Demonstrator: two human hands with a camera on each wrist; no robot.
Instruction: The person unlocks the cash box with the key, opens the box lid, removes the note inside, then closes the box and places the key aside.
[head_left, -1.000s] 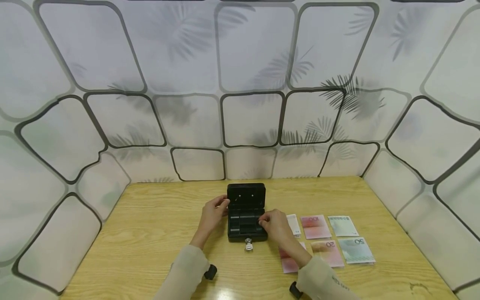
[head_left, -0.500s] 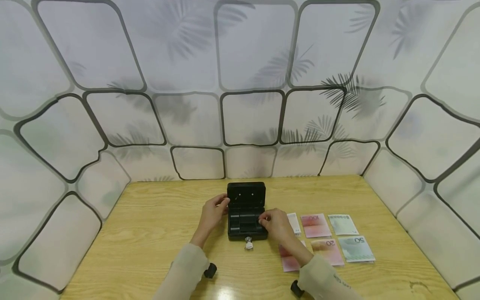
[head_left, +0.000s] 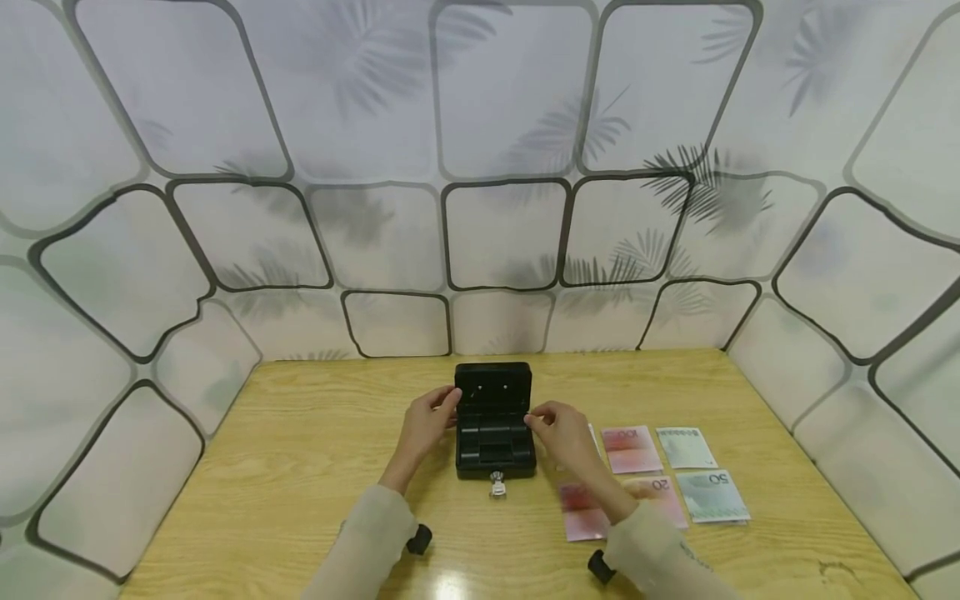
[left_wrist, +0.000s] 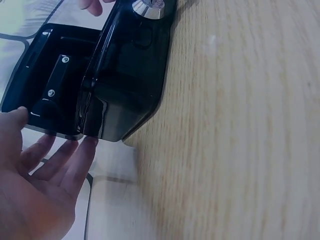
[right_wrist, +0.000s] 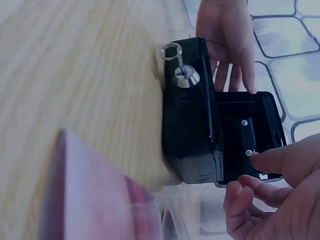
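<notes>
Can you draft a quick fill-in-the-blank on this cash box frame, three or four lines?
1. The lid of the black cash box stands ____.
2. A ____ sticks out of the lock on the box's front.
3. The banknotes lie on the table on the person's ____ side of the box.
4. The left hand and right hand touch the box's ____.

Missing words: open; key; right; lid

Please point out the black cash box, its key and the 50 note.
black cash box (head_left: pixel 493 452), head view, on its inner tray.
key (right_wrist: pixel 182 75), right wrist view, on its silver head.
50 note (head_left: pixel 712 495), head view, on its middle.
</notes>
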